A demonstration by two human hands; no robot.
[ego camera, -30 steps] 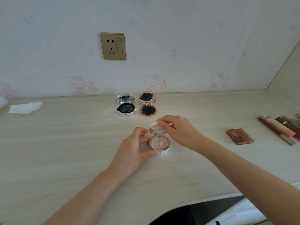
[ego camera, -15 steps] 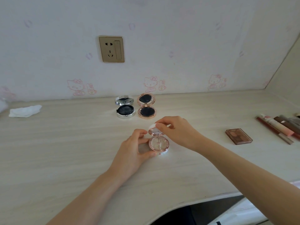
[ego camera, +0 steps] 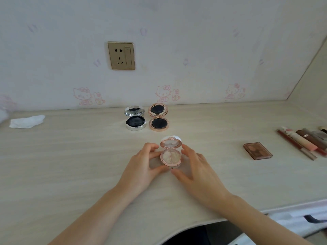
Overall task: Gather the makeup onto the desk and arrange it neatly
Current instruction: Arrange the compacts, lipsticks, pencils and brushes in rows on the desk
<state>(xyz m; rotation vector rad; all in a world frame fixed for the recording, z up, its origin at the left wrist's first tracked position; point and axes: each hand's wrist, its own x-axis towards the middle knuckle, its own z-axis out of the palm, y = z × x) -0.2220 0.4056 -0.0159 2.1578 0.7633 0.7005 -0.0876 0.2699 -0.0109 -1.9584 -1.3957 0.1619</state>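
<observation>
A small round pink compact [ego camera: 170, 156] stands open on the pale wooden desk [ego camera: 70, 156], its lid upright and a white puff behind it. My left hand [ego camera: 143, 167] grips its base from the left between curled index finger and thumb. Against the compact's right side lies my right hand [ego camera: 198, 172], fingers fairly straight, the thumb tip touching the front edge. Behind, near the wall, a silver compact [ego camera: 135, 122] and a rose-gold compact [ego camera: 158, 119] sit side by side, both open.
A brown eyeshadow palette [ego camera: 257, 150] lies flat to the right, and a row of lip tubes [ego camera: 304, 140] beyond it at the right edge. A crumpled white tissue [ego camera: 26, 121] is at the far left. The desk's front edge [ego camera: 194, 221] curves inward.
My right hand has let go of the pink compact's lid and dropped to the right side of its base. The lid now stands open by itself. My left hand keeps its grip.
</observation>
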